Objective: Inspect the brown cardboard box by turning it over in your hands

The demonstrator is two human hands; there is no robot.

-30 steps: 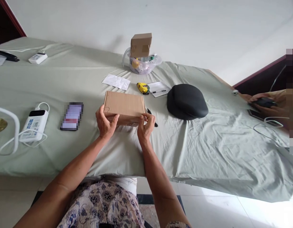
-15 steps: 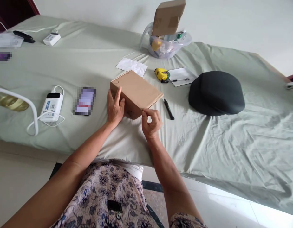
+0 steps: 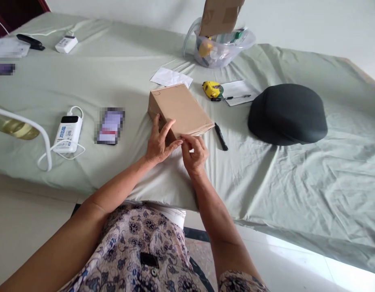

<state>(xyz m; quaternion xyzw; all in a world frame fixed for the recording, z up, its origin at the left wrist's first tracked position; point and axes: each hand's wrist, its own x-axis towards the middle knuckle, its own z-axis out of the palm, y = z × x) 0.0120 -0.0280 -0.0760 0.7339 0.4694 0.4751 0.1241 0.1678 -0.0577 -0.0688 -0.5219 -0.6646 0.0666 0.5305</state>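
Observation:
A closed brown cardboard box [image 3: 184, 107] sits on the green cloth in front of me, turned at an angle. My left hand [image 3: 159, 142] rests against its near left side with fingers spread, index finger over the top edge and thumb stretched to the near corner. At that corner my right hand [image 3: 195, 152] is closed in a pinch, thumb against index finger. Whatever lies between those fingertips is too small to make out. A black marker [image 3: 221, 137] lies just right of the box.
Right of the box is a black cap [image 3: 287, 114]. Behind are a yellow tape measure [image 3: 212, 89], a notepad with a pen [image 3: 240, 92], white paper [image 3: 171, 77] and a clear plastic basket [image 3: 219, 54]. To the left lie a phone [image 3: 110, 126] and a white power bank [image 3: 67, 136].
My left hand has slid along the box toward the near corner, its thumb now close to the right fingertips. The right hand keeps its pinch there. The box has turned slightly.

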